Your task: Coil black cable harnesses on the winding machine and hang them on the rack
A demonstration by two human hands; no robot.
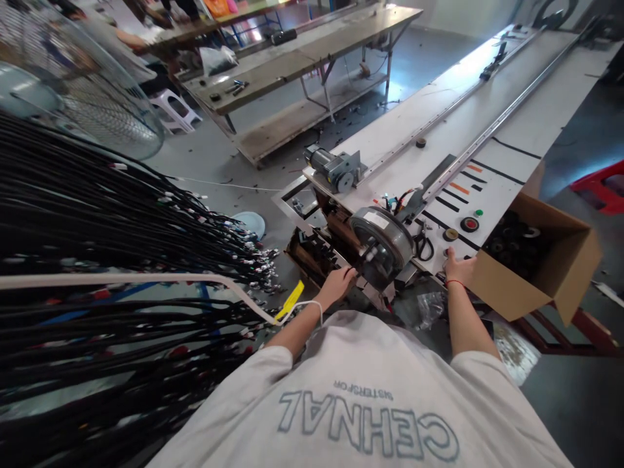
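My left hand (338, 285) reaches to the near side of a round tape-wheel machine (383, 240), its fingers closed together. What they hold, if anything, is too small to make out. A white cord (312, 304) with a yellow tag (291, 300) loops at this wrist. At the near edge of the long white bench (507, 195) rests my right hand (459, 268), finger and thumb apart, beside a small dark knob. Just beyond it are a tape roll (451, 234), a red push button (469, 224) and black-handled scissors (424, 247).
An open cardboard box (517, 286) of dark rolls stands at the right. Bundles of black cables (121, 234) hang on the left, below a large fan (112, 97). A motor (326, 162) sits on the bench's left edge. Another worktable (302, 58) stands behind.
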